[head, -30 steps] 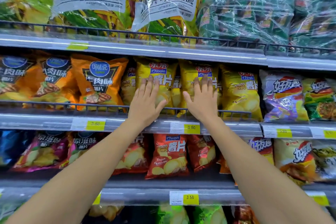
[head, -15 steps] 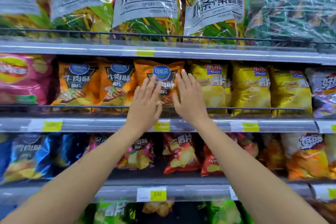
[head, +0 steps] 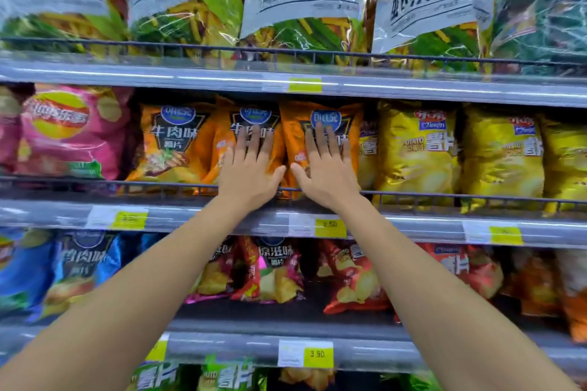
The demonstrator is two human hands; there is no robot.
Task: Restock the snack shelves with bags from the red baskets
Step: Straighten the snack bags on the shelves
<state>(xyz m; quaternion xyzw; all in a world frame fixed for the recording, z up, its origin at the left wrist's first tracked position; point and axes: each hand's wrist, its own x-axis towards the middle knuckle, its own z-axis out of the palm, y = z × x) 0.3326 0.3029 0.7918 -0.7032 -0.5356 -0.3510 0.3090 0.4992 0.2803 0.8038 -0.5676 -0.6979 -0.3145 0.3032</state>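
Both hands had slid leftward along the middle shelf [head: 190, 216] since a second before, leaving the yellow bags [head: 416, 149] and coming to rest on the orange ones. The left hand [head: 249, 178] lay flat on the middle orange bag [head: 255, 113], and the right hand [head: 328, 178] lay flat on the right orange bag [head: 293, 133]. The fingers of both were straight and slightly spread, with the thumbs nearly meeting over the gap between the two bags. Neither hand gripped anything; they only pressed against the bag fronts. It looked like facing up stock already in place. No red basket was in view.

The bags stood on the middle shelf behind the wire rail [head: 413, 197], with the yellow bags just beside them to the right.

They would likely be very light: puffed with air, soft in the belly and slick on their glossy skin. The chips inside would break under a hard squeeze. A flat palm could nudge them back well enough. To lift one, the crimped top seam or the two side edges would be the safer hold.

Each orange bag stood upright with its long axis running top to bottom. Its printed face was turned out toward the aisle and its top seam was up. The right bag leaned slightly toward its neighbour.
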